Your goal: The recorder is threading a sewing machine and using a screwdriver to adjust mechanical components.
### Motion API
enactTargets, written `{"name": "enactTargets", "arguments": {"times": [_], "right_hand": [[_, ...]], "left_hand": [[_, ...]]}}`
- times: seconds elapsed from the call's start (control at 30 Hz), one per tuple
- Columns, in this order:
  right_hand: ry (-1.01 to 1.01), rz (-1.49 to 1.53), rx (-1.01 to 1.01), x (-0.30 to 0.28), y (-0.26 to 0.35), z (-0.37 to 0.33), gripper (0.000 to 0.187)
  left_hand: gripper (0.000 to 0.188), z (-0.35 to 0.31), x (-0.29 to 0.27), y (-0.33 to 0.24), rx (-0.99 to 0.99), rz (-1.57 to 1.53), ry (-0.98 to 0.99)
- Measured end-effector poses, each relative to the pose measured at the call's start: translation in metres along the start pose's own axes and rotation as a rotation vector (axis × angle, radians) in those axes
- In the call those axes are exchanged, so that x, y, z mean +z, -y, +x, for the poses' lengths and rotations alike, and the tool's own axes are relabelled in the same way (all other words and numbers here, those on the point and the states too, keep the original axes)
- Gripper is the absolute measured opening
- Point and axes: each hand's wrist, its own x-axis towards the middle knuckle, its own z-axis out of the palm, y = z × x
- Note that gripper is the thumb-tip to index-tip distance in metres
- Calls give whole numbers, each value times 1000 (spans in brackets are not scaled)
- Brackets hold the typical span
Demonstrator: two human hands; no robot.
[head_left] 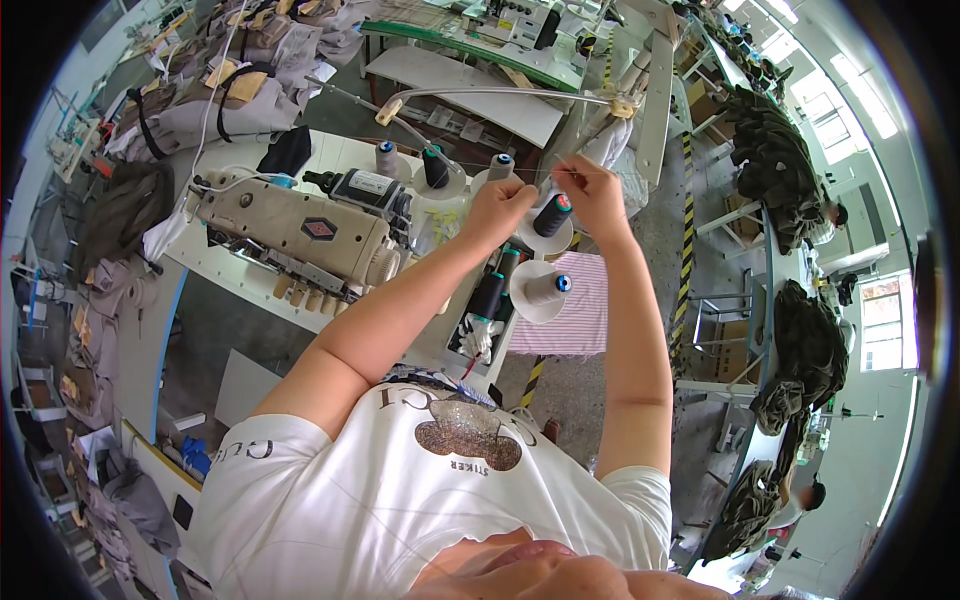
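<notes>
Both my arms reach forward over a thread stand at the sewing machine's right end. My left hand (500, 212) is closed in a pinch just in front of a grey thread cone (501, 167); what its fingers hold is too small to make out. Higher and to the right, my right hand (594, 197) pinches a fine thread, faintly visible near its fingertips. Below that hand stands a black thread cone (551, 216) on a white disc. A light grey cone (546, 289) sits nearer to me. Farther left are a dark green cone (435, 167) and another grey cone (387, 160).
The beige sewing machine (300, 228) with its black motor (368, 188) fills the table's left. A tray of dark spools (486, 296) and a white glove (480, 338) lies near me. Above my hands runs a metal rod (500, 92). Striped cloth (570, 310) hangs at right.
</notes>
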Motion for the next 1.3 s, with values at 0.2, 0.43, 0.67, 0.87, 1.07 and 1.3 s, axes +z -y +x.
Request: {"name": "enactTargets", "arguments": {"times": [0.2, 0.43, 0.67, 0.87, 1.07, 1.3], "right_hand": [[-336, 467, 102, -39, -25, -73, 21], [-1179, 445, 795, 36, -46, -245, 16], [-84, 87, 660, 182, -15, -320, 11], [146, -132, 610, 223, -15, -299, 19], [203, -358, 664, 233, -33, -298, 16], [121, -149, 671, 216, -40, -310, 15]], "left_hand": [[30, -11, -5, 10, -66, 53, 10], [18, -18, -8, 6, -104, 2, 28], [17, -38, -17, -1, -240, 50, 40], [17, -52, -23, -11, -239, 18, 36], [17, -58, -30, -20, -251, -2, 24], [18, -63, -33, -18, -208, -19, 34]]}}
